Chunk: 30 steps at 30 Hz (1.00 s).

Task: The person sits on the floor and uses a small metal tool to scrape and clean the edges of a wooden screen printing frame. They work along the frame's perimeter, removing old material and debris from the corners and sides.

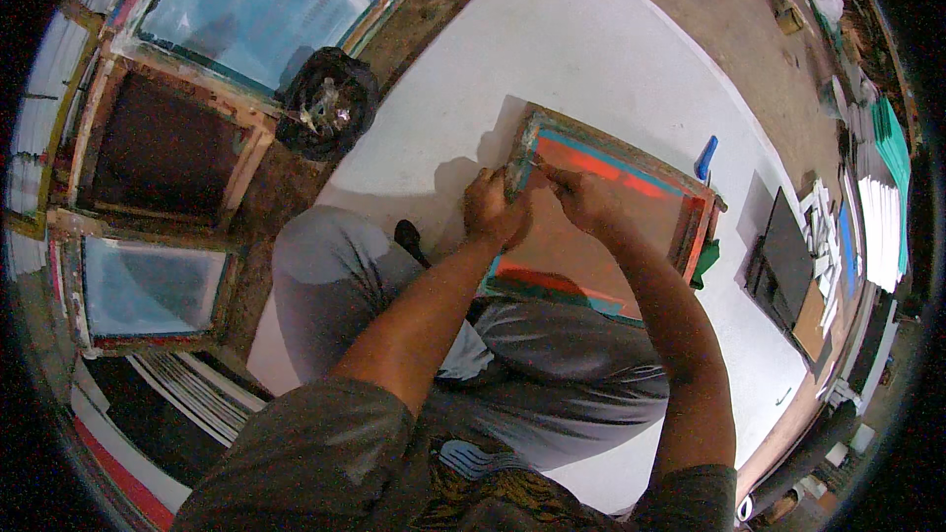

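Note:
A wooden screen-printing frame (616,153), edged with blue and orange along its brownish mesh, rests tilted against my crossed legs (572,340). My left hand (495,209) is wrapped round its left wooden bar near the upper corner. Close beside it, over the inner edge of that bar, my right hand (588,199) is closed with finger and thumb together. Whatever sits in that pinch is too small to make out. A blue-handled tool (706,158) lies just past the frame's far right corner. Something dark green (706,264) shows beside its right bar.
I sit on a large white board (463,59). Several framed screens (251,10) lean at the left, with a small black wheel (330,103) next to them. On the right are a flat black panel (783,261), white strips (820,232) and stacked sheets (877,202).

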### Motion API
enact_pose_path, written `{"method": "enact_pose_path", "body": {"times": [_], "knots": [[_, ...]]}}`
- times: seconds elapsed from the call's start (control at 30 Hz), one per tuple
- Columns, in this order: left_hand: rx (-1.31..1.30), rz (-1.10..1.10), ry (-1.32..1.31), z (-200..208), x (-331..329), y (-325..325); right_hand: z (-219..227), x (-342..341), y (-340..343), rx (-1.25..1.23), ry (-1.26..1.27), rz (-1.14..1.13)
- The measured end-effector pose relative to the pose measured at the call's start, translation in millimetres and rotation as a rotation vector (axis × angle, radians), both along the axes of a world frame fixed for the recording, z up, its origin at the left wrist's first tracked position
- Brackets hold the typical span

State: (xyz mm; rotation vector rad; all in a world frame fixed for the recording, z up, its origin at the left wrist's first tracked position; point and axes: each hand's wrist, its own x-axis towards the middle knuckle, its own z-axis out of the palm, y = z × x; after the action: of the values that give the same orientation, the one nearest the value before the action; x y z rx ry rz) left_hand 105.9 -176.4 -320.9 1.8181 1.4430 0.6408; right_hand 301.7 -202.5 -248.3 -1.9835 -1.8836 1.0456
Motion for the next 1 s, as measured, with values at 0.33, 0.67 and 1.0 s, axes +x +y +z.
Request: {"method": "enact_pose_path", "body": {"times": [0.33,0.67,1.0], "knots": [[0.095,-0.013,0.117,-22,-6,1,17,2,10,-0.022,0.055,-0.053],[0.031,0.021,0.027,-19,0,0,-8,21,35,-0.108,-0.16,-0.029],[0.049,0.003,0.014,-11,-1,-2,-34,36,41,-0.193,0.066,0.011]]}}
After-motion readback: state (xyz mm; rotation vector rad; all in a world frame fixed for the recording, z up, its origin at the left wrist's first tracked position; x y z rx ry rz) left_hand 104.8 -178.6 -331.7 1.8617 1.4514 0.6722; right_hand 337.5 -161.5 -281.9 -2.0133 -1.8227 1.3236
